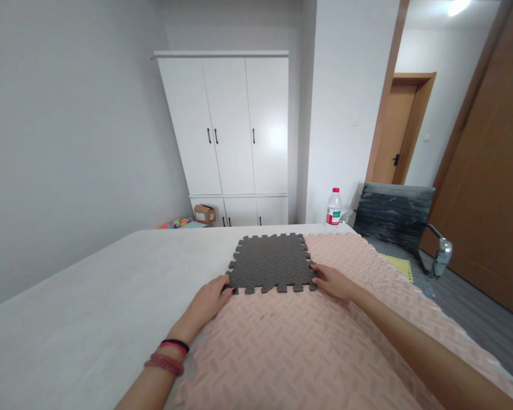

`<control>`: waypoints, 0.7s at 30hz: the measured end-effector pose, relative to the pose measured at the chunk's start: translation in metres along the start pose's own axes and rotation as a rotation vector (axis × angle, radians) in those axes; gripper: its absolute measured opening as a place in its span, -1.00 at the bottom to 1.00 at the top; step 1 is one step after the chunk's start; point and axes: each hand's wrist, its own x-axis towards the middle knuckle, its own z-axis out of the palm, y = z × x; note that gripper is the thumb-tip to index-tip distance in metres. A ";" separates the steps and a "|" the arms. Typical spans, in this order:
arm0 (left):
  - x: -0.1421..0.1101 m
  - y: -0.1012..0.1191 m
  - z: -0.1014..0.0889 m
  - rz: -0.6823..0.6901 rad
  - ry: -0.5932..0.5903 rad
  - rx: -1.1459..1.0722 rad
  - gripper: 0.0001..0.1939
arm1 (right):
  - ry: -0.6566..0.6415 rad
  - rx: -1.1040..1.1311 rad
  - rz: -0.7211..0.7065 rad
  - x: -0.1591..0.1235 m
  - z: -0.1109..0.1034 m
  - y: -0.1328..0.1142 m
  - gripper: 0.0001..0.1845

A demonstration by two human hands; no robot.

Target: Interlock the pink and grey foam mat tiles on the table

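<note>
A dark grey foam mat tile (270, 261) with jigsaw teeth along its edges lies flat ahead of me, partly over a larger pink foam mat (282, 347). My left hand (212, 295) grips its near left corner, fingertips at the teeth, with bracelets on that wrist. At the near right corner, my right hand (331, 281) holds the tile's edge between thumb and fingers. The undersides of both grips are hidden.
The white tabletop (111, 302) stretches out to the left. A plastic bottle with a red cap (334, 208) stands at the far edge. Beyond are a white wardrobe (231, 125), a cardboard box (204, 213) and, to the right, a black chair (393, 213).
</note>
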 end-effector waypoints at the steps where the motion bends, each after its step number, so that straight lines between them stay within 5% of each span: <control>1: 0.000 0.001 -0.001 0.001 -0.003 0.003 -0.87 | 0.013 -0.003 0.009 -0.001 -0.001 -0.001 -0.56; 13: -0.001 0.015 -0.012 -0.013 0.021 0.107 -0.82 | -0.008 -0.140 -0.014 -0.002 -0.005 -0.013 -0.65; 21: -0.009 0.055 -0.011 0.184 -0.122 0.016 -0.51 | -0.039 -0.506 0.010 -0.011 0.001 -0.053 -0.71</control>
